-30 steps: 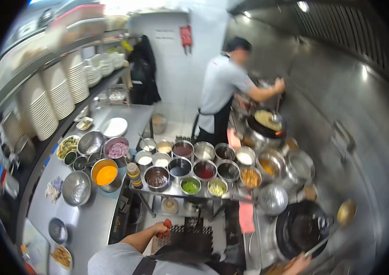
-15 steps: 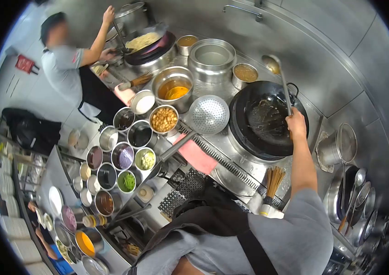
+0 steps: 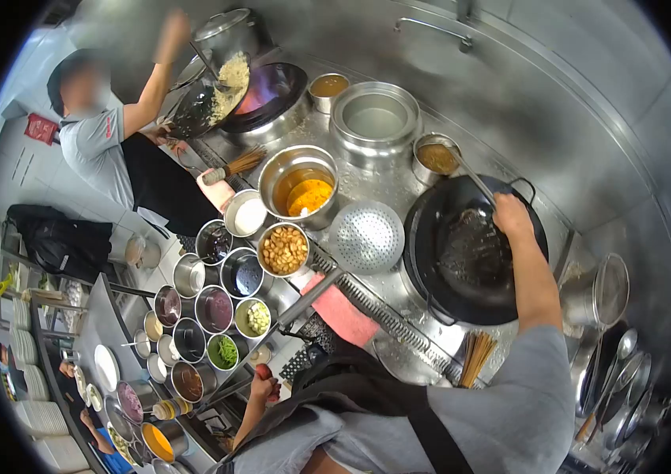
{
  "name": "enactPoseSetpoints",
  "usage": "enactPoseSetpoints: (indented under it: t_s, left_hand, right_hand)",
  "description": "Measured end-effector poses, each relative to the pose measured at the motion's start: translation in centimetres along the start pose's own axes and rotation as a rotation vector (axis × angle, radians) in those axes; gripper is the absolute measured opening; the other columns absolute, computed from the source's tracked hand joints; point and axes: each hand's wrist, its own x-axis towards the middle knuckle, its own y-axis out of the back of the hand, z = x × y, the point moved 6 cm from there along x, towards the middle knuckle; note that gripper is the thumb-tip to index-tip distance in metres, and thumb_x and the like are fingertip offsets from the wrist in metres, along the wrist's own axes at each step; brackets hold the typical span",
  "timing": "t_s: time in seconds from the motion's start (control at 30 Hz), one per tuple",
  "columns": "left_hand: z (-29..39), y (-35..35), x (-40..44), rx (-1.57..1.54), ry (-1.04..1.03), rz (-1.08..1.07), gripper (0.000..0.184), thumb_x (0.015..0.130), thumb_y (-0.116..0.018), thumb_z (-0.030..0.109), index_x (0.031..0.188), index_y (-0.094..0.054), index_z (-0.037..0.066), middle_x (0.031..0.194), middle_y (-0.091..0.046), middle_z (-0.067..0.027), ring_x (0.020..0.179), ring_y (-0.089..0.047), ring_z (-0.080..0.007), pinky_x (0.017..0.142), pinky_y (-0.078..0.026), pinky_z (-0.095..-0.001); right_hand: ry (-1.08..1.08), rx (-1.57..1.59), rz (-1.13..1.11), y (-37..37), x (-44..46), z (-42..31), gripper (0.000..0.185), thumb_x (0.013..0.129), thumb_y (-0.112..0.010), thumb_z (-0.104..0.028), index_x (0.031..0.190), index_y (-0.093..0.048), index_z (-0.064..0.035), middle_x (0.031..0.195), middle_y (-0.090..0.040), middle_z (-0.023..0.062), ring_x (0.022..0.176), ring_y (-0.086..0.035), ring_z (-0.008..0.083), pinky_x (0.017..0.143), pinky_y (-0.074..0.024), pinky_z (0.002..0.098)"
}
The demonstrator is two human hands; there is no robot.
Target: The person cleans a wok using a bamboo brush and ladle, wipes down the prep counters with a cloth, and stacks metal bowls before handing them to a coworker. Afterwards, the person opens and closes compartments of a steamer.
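My right hand point(image 3: 514, 215) is closed round the handle of a ladle point(image 3: 474, 174), above the far side of a black wok point(image 3: 470, 253). The ladle's head reaches the small metal pot of brown liquid point(image 3: 437, 158) behind the wok. A thin dark, wet film coats the wok's inside. My left hand point(image 3: 265, 386) is low, near the front of my body, its fingers wrapped round something red. Left of the wok lies a perforated strainer point(image 3: 366, 237), its handle pointing toward me over a pink cloth point(image 3: 341, 310).
A co-worker point(image 3: 106, 150) at the back left tips a second wok point(image 3: 201, 107) of pale food over a flame. Metal pots of ingredients point(image 3: 214, 309) crowd the left. A bamboo brush point(image 3: 477, 359) stands near my right arm; strainers and ladles point(image 3: 624, 371) are at right.
The ladle's head has moved left to the small pot of brown liquid. My left hand has come back into view. The co-worker's wok has tilted up, and its food has spread.
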Motion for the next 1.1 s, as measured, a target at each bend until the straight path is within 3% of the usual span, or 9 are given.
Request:
enactPoseSetpoints:
  t_s: [0.17, 0.23, 0.3, 0.4, 0.5, 0.57, 0.63, 0.73, 1.1]
  left_hand:
    - [-2.3, 0.0, -5.5, -0.060, 0.151, 0.060, 0.047, 0.070, -0.066, 0.005, 0.110, -0.042, 0.002, 0.077, -0.060, -0.0140, 0.058, -0.062, -0.0248, 0.048, -0.053, -0.0397]
    - [-1.0, 1.5, -7.2, 0.756, 0.121, 0.168, 0.050, 0.068, -0.068, 0.005, 0.112, -0.044, 0.000, 0.086, -0.061, -0.0136, 0.068, -0.065, -0.0265, 0.054, -0.055, -0.0368]
    - [0.8, 1.7, -9.6, 0.646, 0.169, 0.190, 0.051, 0.066, -0.070, 0.012, 0.110, -0.047, 0.002, 0.089, -0.061, -0.0131, 0.074, -0.064, -0.0256, 0.062, -0.053, -0.0363]
    - [1.8, 1.3, -11.4, 0.411, 0.251, 0.224, 0.055, 0.062, -0.074, 0.026, 0.108, -0.053, 0.004, 0.095, -0.062, -0.0120, 0.086, -0.061, -0.0237, 0.077, -0.049, -0.0355]
    - [0.7, 1.6, -11.0, 0.113, 0.275, 0.244, 0.037, 0.066, -0.070, 0.011, 0.097, -0.052, 0.005, 0.082, -0.058, -0.0069, 0.073, -0.060, -0.0208, 0.063, -0.050, -0.0331]
    - [-0.1, 1.7, -10.0, -0.073, 0.183, 0.236, 0.029, 0.069, -0.064, -0.002, 0.091, -0.048, 0.006, 0.075, -0.052, -0.0025, 0.064, -0.057, -0.0171, 0.053, -0.048, -0.0302]
    - [-3.4, 3.1, -7.7, 0.043, 0.164, 0.213, 0.032, 0.067, -0.066, 0.004, 0.094, -0.047, 0.006, 0.077, -0.053, -0.0026, 0.066, -0.057, -0.0170, 0.056, -0.048, -0.0315]
    - [-5.5, 4.8, -4.8, 0.745, 0.042, 0.234, 0.040, 0.072, -0.065, 0.016, 0.108, -0.049, 0.005, 0.090, -0.063, -0.0146, 0.084, -0.063, -0.0279, 0.068, -0.051, -0.0380]
    - [-1.8, 5.8, 1.7, 0.595, -0.166, 0.045, 0.033, 0.077, -0.056, 0.026, 0.104, -0.055, 0.006, 0.093, -0.064, -0.0134, 0.094, -0.060, -0.0286, 0.076, -0.047, -0.0371]
  right_hand:
    - [-0.142, 0.141, 0.055, 0.6, 1.7, -3.4, 0.032, 0.073, -0.056, -0.006, 0.104, -0.052, -0.0003, 0.085, -0.060, 0.0266, 0.087, -0.058, 0.0414, 0.078, -0.0453, 0.0492]
    - [-0.115, 0.290, 0.163, -0.3, 4.5, -4.8, 0.033, 0.074, -0.054, -0.007, 0.106, -0.052, 0.0004, 0.091, -0.060, 0.0271, 0.091, -0.056, 0.0415, 0.080, -0.0436, 0.0494]
    - [-0.118, 0.324, 0.141, -1.2, 7.6, -7.6, 0.027, 0.075, -0.054, -0.012, 0.097, -0.054, 0.0037, 0.096, -0.059, 0.0277, 0.099, -0.054, 0.0405, 0.084, -0.0431, 0.0489]
    - [-0.071, 0.434, 0.217, -1.8, 11.4, -12.3, 0.025, 0.076, -0.055, -0.014, 0.091, -0.056, 0.0055, 0.089, -0.059, 0.0289, 0.088, -0.059, 0.0393, 0.080, -0.0464, 0.0457]
    - [-0.218, 0.733, -0.030, -4.9, 14.0, -15.8, 0.022, 0.075, -0.056, -0.013, 0.082, -0.056, 0.0074, 0.074, -0.061, 0.0248, 0.066, -0.063, 0.0357, 0.062, -0.0506, 0.0447]
    - [-0.347, 1.387, -0.255, -8.6, 15.1, -17.4, 0.015, 0.075, -0.056, -0.015, 0.074, -0.056, -0.0003, 0.052, -0.053, 0.0136, 0.040, -0.052, 0.0239, 0.040, -0.0439, 0.0381]
    - [-0.386, 1.598, -0.244, -8.4, 13.8, -18.4, 0.011, 0.076, -0.057, -0.013, 0.073, -0.056, -0.0027, 0.056, -0.055, 0.0099, 0.041, -0.051, 0.0206, 0.037, -0.0429, 0.0326]
    - [-0.428, 1.975, -0.078, -6.6, 10.8, -19.4, 0.007, 0.077, -0.058, -0.009, 0.074, -0.055, -0.0020, 0.065, -0.058, 0.0097, 0.045, -0.054, 0.0176, 0.037, -0.0429, 0.0271]
    - [-0.252, 2.264, -0.046, 2.4, -12.0, -17.8, 0.020, 0.083, -0.052, -0.010, 0.097, -0.055, 0.0040, 0.077, -0.059, 0.0120, 0.049, -0.052, 0.0143, 0.037, -0.0385, 0.0221]
